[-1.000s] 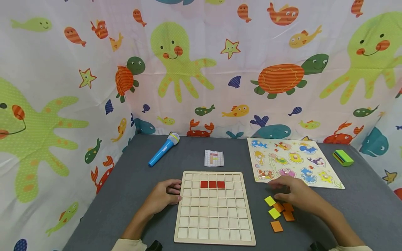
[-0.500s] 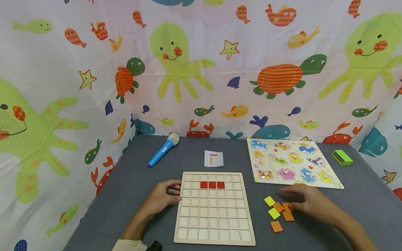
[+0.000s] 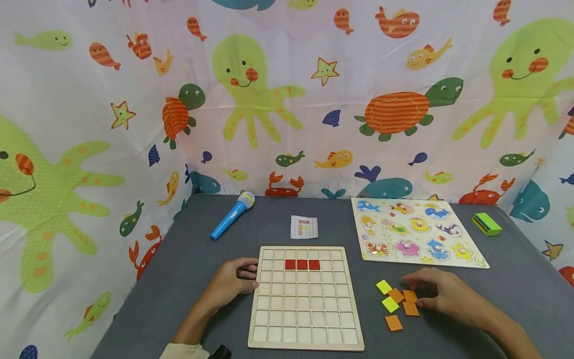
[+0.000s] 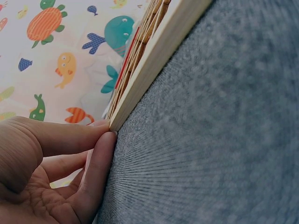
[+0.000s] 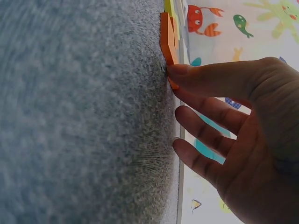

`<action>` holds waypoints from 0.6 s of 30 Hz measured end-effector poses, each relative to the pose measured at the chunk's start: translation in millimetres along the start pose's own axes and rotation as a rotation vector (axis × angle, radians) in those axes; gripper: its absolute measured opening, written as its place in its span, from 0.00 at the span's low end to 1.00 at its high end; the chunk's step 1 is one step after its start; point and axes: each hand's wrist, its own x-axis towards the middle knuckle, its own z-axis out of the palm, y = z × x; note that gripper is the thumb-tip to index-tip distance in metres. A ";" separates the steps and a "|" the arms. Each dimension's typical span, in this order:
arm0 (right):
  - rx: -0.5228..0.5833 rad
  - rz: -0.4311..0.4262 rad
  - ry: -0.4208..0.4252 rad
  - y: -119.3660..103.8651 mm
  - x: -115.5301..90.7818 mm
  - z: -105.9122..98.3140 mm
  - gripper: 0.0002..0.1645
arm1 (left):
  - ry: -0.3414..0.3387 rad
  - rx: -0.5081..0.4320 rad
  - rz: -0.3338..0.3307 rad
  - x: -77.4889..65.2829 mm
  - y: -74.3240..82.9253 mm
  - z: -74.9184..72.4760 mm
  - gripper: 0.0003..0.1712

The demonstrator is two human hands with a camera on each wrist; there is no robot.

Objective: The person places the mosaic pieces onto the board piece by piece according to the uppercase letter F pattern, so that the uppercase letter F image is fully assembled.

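Observation:
A wooden grid board (image 3: 302, 319) lies in front of me, with three red tiles (image 3: 302, 265) in its upper cells. My left hand (image 3: 230, 281) is at the board's left edge; in the left wrist view its thumb and index finger pinch the board's corner (image 4: 122, 114). Right of the board lie orange tiles (image 3: 393, 323) and yellow tiles (image 3: 390, 304), loosely grouped. My right hand (image 3: 441, 296) is just right of them, fingers loosely bent. In the right wrist view its thumb tip is right at an orange tile (image 5: 167, 39), the other fingers spread apart.
Behind the board lies a small printed pattern card (image 3: 304, 227). A blue toy microphone (image 3: 232, 217) is at the back left. A sea-animal puzzle board (image 3: 417, 232) takes up the back right, with a stack of coloured tiles (image 3: 487, 224) beyond it. A patterned cloth (image 3: 287, 109) hangs behind.
My right hand has drawn back to the right from over the tiles to their right side, uncovering the orange ones. My left hand has stayed at the board's edge.

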 end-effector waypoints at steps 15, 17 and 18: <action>-0.052 0.000 0.017 2.3 -1.5 -0.2 0.23 | -0.003 -0.011 0.013 0.1 -2.4 -0.5 0.36; -0.054 0.014 0.017 1.8 -0.3 -0.6 0.23 | -0.005 -0.018 0.009 -0.1 -2.1 -1.0 0.36; -0.052 0.022 0.017 1.2 0.6 -0.5 0.24 | -0.006 -0.020 0.009 -0.1 -2.1 -1.2 0.36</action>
